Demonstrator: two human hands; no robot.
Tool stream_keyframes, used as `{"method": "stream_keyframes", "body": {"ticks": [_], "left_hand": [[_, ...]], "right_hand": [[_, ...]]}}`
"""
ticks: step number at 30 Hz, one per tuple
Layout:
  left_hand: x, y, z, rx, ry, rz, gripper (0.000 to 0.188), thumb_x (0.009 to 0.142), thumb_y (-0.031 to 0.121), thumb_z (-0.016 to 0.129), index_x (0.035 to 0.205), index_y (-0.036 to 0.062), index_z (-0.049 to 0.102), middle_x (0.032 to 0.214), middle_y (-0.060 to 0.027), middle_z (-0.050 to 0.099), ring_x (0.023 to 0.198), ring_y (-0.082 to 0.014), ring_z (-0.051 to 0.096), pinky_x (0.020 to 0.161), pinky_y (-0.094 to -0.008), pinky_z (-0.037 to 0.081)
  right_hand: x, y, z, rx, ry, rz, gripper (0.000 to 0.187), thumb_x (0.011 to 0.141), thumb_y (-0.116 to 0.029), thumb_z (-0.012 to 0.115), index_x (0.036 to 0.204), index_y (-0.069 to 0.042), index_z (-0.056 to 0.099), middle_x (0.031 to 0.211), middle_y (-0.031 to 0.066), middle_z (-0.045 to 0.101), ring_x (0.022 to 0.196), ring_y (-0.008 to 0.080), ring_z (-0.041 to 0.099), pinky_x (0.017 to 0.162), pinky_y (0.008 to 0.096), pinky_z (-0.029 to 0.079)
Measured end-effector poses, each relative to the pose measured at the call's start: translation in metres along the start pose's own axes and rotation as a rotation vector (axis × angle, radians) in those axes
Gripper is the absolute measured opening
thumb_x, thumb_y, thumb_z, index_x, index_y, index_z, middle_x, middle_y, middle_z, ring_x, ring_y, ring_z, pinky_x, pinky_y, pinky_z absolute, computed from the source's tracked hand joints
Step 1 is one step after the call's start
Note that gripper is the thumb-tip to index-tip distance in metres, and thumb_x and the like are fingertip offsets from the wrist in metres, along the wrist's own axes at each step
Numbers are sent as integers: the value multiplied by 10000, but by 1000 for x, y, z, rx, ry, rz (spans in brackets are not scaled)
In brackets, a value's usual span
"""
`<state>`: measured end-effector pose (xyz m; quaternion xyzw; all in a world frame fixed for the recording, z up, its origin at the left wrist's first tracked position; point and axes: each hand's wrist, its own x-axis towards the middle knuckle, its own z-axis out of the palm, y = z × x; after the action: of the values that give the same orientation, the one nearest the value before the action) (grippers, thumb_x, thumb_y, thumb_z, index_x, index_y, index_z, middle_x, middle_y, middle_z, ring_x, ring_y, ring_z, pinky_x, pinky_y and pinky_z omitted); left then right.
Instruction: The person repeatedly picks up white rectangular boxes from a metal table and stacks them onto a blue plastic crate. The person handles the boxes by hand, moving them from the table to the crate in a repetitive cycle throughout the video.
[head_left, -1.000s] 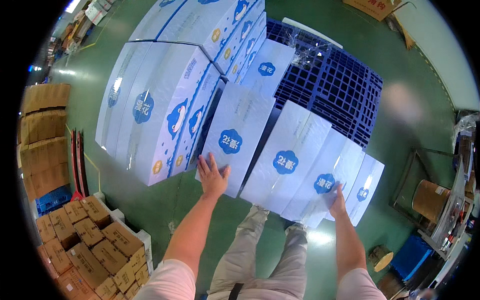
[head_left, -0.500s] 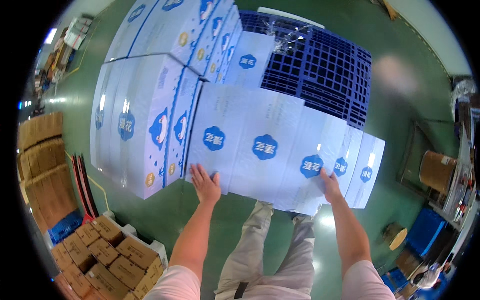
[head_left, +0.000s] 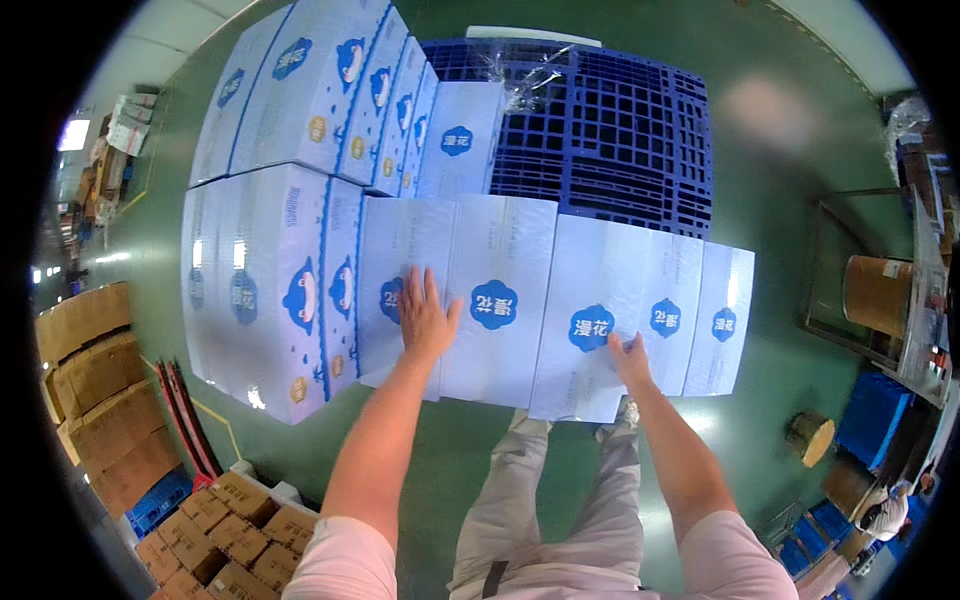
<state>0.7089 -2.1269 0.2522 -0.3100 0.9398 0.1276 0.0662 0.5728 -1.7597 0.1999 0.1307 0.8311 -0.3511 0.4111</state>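
A row of long white cartons with blue emblems, among them a middle carton (head_left: pixel 502 250) and a wider one to its right (head_left: pixel 597 270), lies along the near side of a blue plastic pallet (head_left: pixel 640 150). My left hand (head_left: pixel 428 318) rests flat on the cartons left of the middle, its fingers spread and partly covering an emblem. On the right, my right hand (head_left: pixel 630 358) touches the wider carton's top beside its emblem, thumb and fingers apart. Neither hand grips anything.
Taller stacked white cartons (head_left: pixel 265 240) stand at the left. Crumpled clear film (head_left: pixel 530 80) lies on the pallet. Brown cartons (head_left: pixel 215 530) and a red pallet jack (head_left: pixel 188 420) are at lower left; a metal frame cart (head_left: pixel 860 260) stands right.
My left hand has moved from the cartons' near edge farther onto their tops. My right hand stays near the same emblem, and the whole view has shifted slightly.
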Motion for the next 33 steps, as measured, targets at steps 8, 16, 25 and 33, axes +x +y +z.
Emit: {"method": "stream_keyframes", "body": {"ticks": [8,16,25,33], "left_hand": [[146,49,-13,178,-266,66,829,848,575,566,1496,188,223,1567,-65,167,1447,-320,108,1129,-614,105],[142,49,-9,164,-269,104,822,831,574,589,1466,153,281,1532,-97,252,1435,-296,151,1120,-609,121],[135,44,4,153,-232,140,808,859,519,583,1478,135,232,1544,-96,214,1446,-291,118,1126,-585,124],[43,46,22,174,-184,149,837,889,501,532,1488,41,170,1543,-241,110,1421,-413,124,1121,-573,154]], "right_hand": [[8,11,12,-126,119,-115,1000,799,-620,627,1418,79,267,1180,266,580,1097,383,576,912,406,454],[5,8,9,-107,125,-125,982,810,-613,609,1394,107,289,1246,288,547,1170,387,542,956,401,438],[-1,-18,13,-174,206,-45,896,833,-592,570,1341,117,363,1181,308,579,1128,413,559,938,422,450],[-7,-16,1,-120,35,-1,859,806,-583,599,1366,27,371,1184,265,592,1117,392,573,924,439,457]]}}
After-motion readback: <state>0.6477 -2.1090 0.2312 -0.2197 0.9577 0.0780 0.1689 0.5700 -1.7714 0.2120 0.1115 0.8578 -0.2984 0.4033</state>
